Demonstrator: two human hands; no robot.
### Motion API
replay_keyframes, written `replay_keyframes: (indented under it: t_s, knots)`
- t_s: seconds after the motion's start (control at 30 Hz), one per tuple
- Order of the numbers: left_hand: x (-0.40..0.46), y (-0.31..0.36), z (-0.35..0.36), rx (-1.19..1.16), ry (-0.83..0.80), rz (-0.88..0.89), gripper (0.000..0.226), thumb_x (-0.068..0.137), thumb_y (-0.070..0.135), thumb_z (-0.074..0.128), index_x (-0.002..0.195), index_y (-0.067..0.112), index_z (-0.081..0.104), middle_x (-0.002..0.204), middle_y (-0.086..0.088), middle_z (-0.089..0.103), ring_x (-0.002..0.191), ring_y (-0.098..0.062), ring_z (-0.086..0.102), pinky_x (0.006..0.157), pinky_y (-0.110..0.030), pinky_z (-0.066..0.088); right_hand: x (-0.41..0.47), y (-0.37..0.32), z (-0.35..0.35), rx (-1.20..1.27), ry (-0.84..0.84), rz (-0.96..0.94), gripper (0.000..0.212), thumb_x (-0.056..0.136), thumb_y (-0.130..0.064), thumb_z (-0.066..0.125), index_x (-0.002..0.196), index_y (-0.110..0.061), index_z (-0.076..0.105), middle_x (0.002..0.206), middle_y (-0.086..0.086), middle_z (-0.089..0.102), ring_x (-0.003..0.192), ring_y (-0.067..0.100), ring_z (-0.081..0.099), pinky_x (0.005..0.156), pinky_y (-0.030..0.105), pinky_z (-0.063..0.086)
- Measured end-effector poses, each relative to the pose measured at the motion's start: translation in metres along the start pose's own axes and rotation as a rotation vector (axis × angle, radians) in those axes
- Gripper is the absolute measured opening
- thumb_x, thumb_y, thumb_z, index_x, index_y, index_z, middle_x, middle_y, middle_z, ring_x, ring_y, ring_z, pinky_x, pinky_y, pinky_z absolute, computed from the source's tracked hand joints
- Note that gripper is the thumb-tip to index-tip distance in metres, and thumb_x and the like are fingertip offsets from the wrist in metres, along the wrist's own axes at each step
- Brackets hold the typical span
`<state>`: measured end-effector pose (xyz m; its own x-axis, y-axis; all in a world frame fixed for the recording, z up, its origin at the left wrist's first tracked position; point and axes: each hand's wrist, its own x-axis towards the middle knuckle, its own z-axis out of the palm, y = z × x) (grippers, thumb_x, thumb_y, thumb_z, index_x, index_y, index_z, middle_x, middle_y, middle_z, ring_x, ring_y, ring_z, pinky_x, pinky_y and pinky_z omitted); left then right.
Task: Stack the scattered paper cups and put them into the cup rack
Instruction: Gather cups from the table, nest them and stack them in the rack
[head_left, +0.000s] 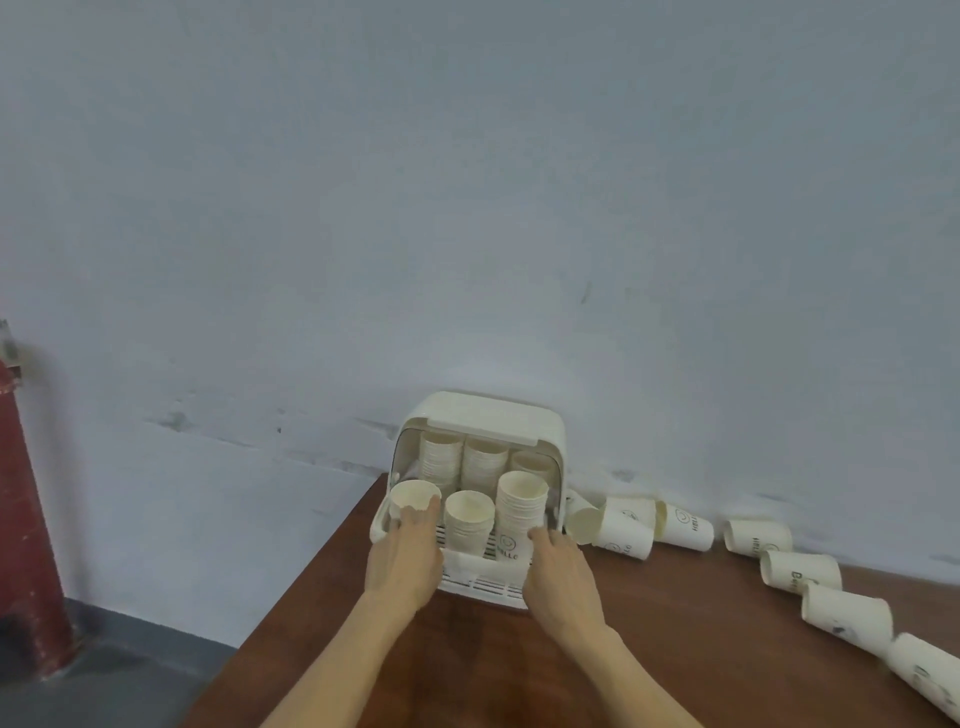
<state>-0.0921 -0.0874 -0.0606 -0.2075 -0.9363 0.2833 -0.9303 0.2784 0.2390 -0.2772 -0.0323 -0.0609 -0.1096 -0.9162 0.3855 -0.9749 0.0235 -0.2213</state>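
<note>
Cup rack (540, 423) on the wooden table (675, 649) against the wall, with paper cup stacks inside. Left hand (402, 558) grips the front-left stack (413, 499); right hand (558, 566) touches the base of the front-right stack (521, 506), its finger curl unclear. Loose cups (802, 571) lie toppled along the right

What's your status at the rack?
Left grip on front-left stack; right grip on front-right stack. Rack holds six stacks. Loose cups lying on table to the right. Nothing in the way.
</note>
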Motion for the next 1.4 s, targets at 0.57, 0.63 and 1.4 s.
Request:
replay_keyframes:
  t_s: [0.57,0.63,1.4]
  knots:
    - [-0.025,0.179,0.045,-0.028,-0.152,0.373,0.047,0.092,0.013,0.043,0.138,0.018,0.036,0.125,-0.006,0.051,0.111,-0.028,0.055,0.085,-0.042,0.044,-0.024,0.112,-0.030,-0.056,-0.077,0.220,0.038,0.089,-0.010,0.039,0.126,-0.013,0.046,0.122,0.005,0.056,0.112,0.024,0.050,0.090,0.032,0.040]
    - [-0.019,0.188,0.051,-0.017,-0.196,0.352,0.052,0.090,0.011,0.047,0.140,0.015,0.032,0.127,-0.007,0.051,0.113,-0.029,0.055,0.088,-0.042,0.045,-0.018,0.120,-0.028,-0.081,-0.125,0.236,0.035,0.089,-0.010,0.040,0.124,-0.013,0.046,0.120,0.007,0.055,0.111,0.026,0.050,0.088,0.034,0.040]
    - [0.051,0.200,0.128,0.313,-0.334,0.254,0.072,0.089,0.010,0.056,0.144,-0.009,0.013,0.135,-0.022,0.041,0.118,-0.032,0.055,0.094,-0.035,0.047,0.072,0.166,0.045,-0.455,-0.104,0.055,0.036,0.095,-0.015,0.037,0.130,-0.012,0.044,0.102,0.013,0.067,0.094,0.031,0.063,0.077,0.038,0.042]
